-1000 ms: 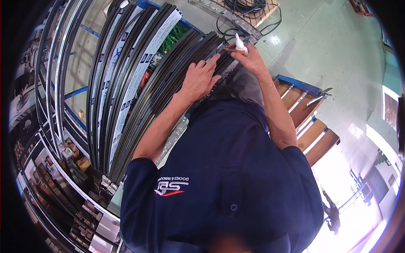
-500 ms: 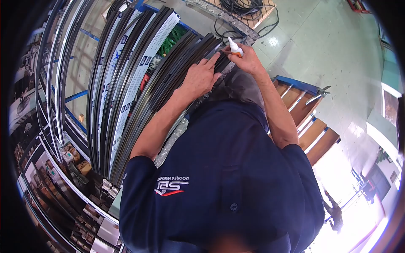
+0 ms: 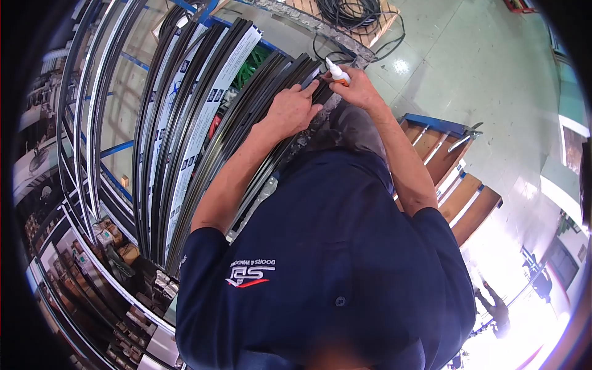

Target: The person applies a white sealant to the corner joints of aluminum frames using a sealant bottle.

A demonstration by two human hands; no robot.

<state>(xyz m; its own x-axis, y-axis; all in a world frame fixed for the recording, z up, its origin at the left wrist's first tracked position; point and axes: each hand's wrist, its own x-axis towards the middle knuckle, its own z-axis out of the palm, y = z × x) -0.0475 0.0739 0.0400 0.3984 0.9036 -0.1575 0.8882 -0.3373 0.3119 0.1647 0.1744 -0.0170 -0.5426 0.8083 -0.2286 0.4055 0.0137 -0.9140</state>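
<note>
In my right hand (image 3: pixel 359 90) is a small white squeeze bottle (image 3: pixel 338 74) with an orange label, its tapered nozzle tilted up and to the left. The fingers close round the bottle just beyond the ends of the dark long profiles (image 3: pixel 262 98). My left hand (image 3: pixel 290 112) lies over these profiles near their far end. Its index finger stretches toward the right hand, the thumb stands apart, and the other fingertips are partly hidden. Whether the right fingertips also touch a profile end is too small to tell.
More long profiles with white printed film (image 3: pixel 206 105) lie to the left on a blue-framed rack (image 3: pixel 117 148). Coiled black cable (image 3: pixel 348 11) sits on a wooden pallet at the top. Wooden slatted pallets (image 3: pixel 472 203) stand at right. Another person (image 3: pixel 493 308) is at the lower right.
The bottle has shifted slightly left and down, and its nozzle leans further left. The left hand stays over the profiles. The whole view has shifted slightly.
</note>
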